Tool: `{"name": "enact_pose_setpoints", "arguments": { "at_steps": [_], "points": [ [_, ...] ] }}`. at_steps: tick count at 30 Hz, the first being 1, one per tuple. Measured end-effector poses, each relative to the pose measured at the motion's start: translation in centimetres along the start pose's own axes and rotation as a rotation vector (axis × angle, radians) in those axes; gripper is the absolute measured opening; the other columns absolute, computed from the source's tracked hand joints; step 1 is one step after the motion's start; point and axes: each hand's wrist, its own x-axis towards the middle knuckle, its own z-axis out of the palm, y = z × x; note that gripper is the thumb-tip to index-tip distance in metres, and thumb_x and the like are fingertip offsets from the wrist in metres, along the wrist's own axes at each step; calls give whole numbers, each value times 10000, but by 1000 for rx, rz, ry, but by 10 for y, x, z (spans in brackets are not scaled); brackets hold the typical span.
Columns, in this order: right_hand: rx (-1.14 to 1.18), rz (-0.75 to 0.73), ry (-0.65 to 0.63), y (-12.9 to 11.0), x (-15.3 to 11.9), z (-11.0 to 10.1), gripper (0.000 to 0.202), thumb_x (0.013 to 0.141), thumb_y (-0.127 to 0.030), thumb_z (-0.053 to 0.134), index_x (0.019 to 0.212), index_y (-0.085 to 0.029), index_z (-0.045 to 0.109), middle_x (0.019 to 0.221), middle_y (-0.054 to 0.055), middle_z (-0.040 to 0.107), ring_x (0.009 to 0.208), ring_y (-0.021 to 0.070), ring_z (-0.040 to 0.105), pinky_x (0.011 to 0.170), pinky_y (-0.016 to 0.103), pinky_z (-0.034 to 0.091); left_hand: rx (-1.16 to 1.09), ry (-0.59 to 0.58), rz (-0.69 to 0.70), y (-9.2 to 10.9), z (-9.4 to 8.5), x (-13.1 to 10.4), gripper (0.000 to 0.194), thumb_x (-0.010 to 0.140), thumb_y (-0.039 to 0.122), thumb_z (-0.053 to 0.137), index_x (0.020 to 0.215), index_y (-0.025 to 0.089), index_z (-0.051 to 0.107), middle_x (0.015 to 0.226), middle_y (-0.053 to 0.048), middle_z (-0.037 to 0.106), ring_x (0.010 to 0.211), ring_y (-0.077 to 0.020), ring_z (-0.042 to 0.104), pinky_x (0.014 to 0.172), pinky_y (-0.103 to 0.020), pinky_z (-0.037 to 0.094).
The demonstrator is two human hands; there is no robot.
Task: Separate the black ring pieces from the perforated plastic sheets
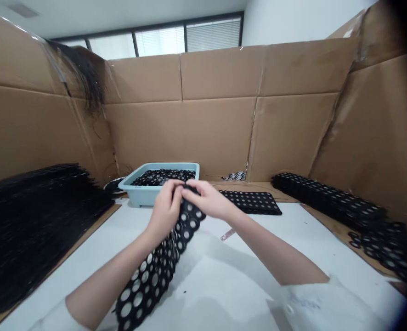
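We hold a black perforated strip (164,259), its rows of round holes ringed in black, at the middle of the frame; it slants from our hands down toward the bottom edge, left of centre, its lower part passing beside our left forearm. The fingers (171,185) of our left hand (165,207) pinch its upper end from one side, and those of our right hand (208,200) pinch it from the other, the two thumbs close together; the exact grip is partly hidden. Just behind our left hand, a pale blue plastic basin (144,196) holds more black perforated pieces (162,176). Right of centre, beyond our right wrist, lies a flat black perforated stack (253,202), and below it a small pinkish tab (228,234) rests on the white desk (220,280). Toward the right edge runs a long perforated pile (330,200), with loose ringed pieces (382,248) at its near end. At the left edge rises a large heap of black material (34,230). Cardboard walls (217,131) enclose the desk, black strands (86,78) hang over them at upper left, and a window (162,39) shows along the top.
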Motion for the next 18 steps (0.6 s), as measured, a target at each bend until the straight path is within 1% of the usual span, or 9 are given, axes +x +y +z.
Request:
{"name": "enact_pose_setpoints", "arguments": {
  "at_steps": [3, 4, 6, 8, 9, 11, 13, 15, 18],
  "points": [
    [140, 16, 159, -9, 25, -8, 157, 791, -276, 429, 730, -153, 505, 703, -7, 525, 665, 109, 482, 622, 227, 390, 128, 62, 54, 6, -9, 50, 272, 837, 292, 321, 721, 174, 537, 757, -41, 578, 759, -171, 533, 702, -276, 391],
    [181, 25, 197, -10, 29, -10, 156, 785, -284, 438, 725, -154, 500, 681, -13, 519, 636, 103, 483, 590, 217, 391, 150, 144, 44, 7, -12, 63, 285, 836, 297, 324, 700, 174, 542, 732, -38, 584, 729, -166, 539, 675, -270, 393],
    [244, 52, 250, -10, 31, -13, 163, 779, -303, 446, 720, -160, 495, 636, -24, 507, 573, 92, 485, 523, 202, 384, 212, 444, -17, 5, -19, 81, 333, 850, 296, 285, 699, 169, 552, 726, -48, 597, 700, -167, 547, 645, -272, 388],
    [263, 83, 307, -2, 30, -17, 185, 776, -334, 453, 716, -164, 494, 612, -26, 505, 534, 88, 487, 486, 197, 376, 289, 741, -99, 2, -23, 86, 387, 868, 288, 222, 722, 163, 558, 726, -65, 605, 678, -174, 549, 625, -281, 379],
    [265, 107, 346, 5, 30, -18, 198, 767, -353, 467, 712, -165, 493, 607, -25, 509, 524, 88, 488, 477, 197, 374, 323, 796, -107, 1, -23, 86, 398, 873, 291, 205, 736, 166, 557, 717, -64, 607, 662, -174, 549, 614, -281, 375],
    [286, 177, 442, 21, 34, -20, 230, 717, -387, 534, 702, -164, 480, 610, -20, 525, 523, 90, 490, 471, 197, 371, 384, 647, -42, 1, -14, 81, 350, 868, 281, 241, 756, 180, 556, 697, -44, 608, 642, -166, 551, 600, -267, 367],
    [354, 257, 492, 38, 41, -20, 285, 667, -420, 581, 670, -166, 451, 571, -33, 508, 490, 81, 461, 452, 192, 348, 461, 356, 15, 3, 2, 76, 305, 852, 280, 287, 742, 181, 554, 650, -33, 602, 601, -168, 549, 567, -261, 353],
    [394, 238, 516, 51, 47, -17, 331, 642, -454, 595, 617, -164, 438, 542, -46, 468, 481, 71, 424, 460, 191, 333, 542, 144, 43, 5, 20, 73, 307, 847, 274, 290, 708, 169, 543, 638, -50, 600, 590, -184, 548, 544, -269, 336],
    [382, 150, 543, 57, 50, -12, 378, 654, -505, 562, 564, -159, 441, 537, -46, 428, 508, 70, 394, 489, 193, 321, 576, 30, 81, 6, 36, 73, 341, 857, 270, 252, 681, 161, 522, 666, -77, 602, 611, -196, 546, 549, -274, 325]
  ]
}}
